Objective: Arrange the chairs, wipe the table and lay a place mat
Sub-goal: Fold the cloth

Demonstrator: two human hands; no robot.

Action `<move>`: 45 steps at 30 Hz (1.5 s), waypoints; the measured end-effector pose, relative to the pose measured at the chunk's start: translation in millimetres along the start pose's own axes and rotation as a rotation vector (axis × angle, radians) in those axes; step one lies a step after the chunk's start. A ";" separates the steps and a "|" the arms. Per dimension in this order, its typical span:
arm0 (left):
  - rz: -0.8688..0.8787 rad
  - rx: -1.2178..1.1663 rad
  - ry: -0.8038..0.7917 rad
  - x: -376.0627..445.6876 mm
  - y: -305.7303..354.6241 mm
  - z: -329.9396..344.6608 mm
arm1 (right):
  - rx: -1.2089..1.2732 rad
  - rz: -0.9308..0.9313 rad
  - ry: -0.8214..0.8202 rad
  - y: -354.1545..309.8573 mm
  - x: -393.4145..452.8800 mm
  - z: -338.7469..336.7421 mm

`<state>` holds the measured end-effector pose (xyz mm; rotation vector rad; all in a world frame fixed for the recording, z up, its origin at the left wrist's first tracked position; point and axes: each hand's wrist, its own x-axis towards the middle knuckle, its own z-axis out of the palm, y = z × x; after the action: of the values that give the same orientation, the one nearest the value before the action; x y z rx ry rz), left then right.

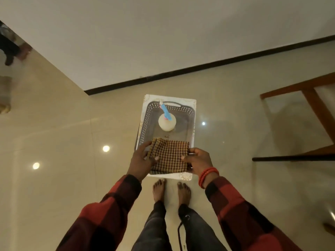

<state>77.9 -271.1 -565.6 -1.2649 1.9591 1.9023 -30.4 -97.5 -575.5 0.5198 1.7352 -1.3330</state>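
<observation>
I look down at a grey perforated basket (pixel 190 113) standing on a white place mat (pixel 189 101) on the tiled floor. A white spray bottle (pixel 166 122) with a blue and pink nozzle stands inside the basket. A folded brown checked cloth (pixel 170 156) lies over the basket's near end. My left hand (pixel 142 160) holds the cloth's left edge, thumb on top. My right hand (pixel 198 160) pinches its right edge.
A wooden table (pixel 311 98) with a glass top stands at the right, its dark edge reaching toward the basket. A white wall with a dark skirting (pixel 199 67) runs behind. My bare feet (pixel 171 189) stand just behind the mat. Ceiling lights reflect on the glossy tiles.
</observation>
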 end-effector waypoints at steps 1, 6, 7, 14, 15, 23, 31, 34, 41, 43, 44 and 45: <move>-0.005 0.008 0.005 13.1 -5.7 -0.2 | -0.006 -0.004 0.014 2.6 11.1 3.7; 0.012 0.002 0.004 74.3 -30.6 1.2 | -0.048 -0.053 0.090 13.5 68.6 19.0; -0.001 -0.019 0.000 84.1 -35.8 1.4 | -0.053 -0.060 0.110 15.0 78.5 20.8; -0.104 -0.025 -0.013 142.3 -75.7 5.3 | -0.138 -0.107 0.192 41.6 148.4 38.6; -0.107 -0.021 -0.006 148.3 -79.5 7.0 | -0.149 -0.106 0.201 44.6 155.1 41.1; -0.075 0.086 0.043 169.7 -109.2 23.8 | -0.306 -0.095 0.350 67.1 178.4 59.3; -0.030 0.291 0.115 176.1 -115.9 29.0 | -0.391 -0.128 0.411 67.3 185.3 64.1; 0.010 0.346 0.156 173.1 -108.8 29.5 | -0.417 -0.175 0.413 66.7 180.2 65.5; 0.376 0.404 0.397 156.3 -83.4 24.4 | -0.263 -0.488 0.697 56.5 164.6 50.3; 0.432 0.411 0.466 158.5 -78.4 17.2 | -0.177 -0.530 0.768 49.0 164.9 36.4; 0.455 0.427 0.482 159.6 -76.9 14.2 | -0.134 -0.530 0.795 46.6 166.3 27.9; 0.468 0.456 0.480 161.3 -75.7 11.2 | -0.105 -0.511 0.809 45.6 170.4 19.4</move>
<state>17.3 -324.6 -724.7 -1.2811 2.9338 1.2202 -80.9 -129.0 -742.7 0.6315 2.7275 -1.4650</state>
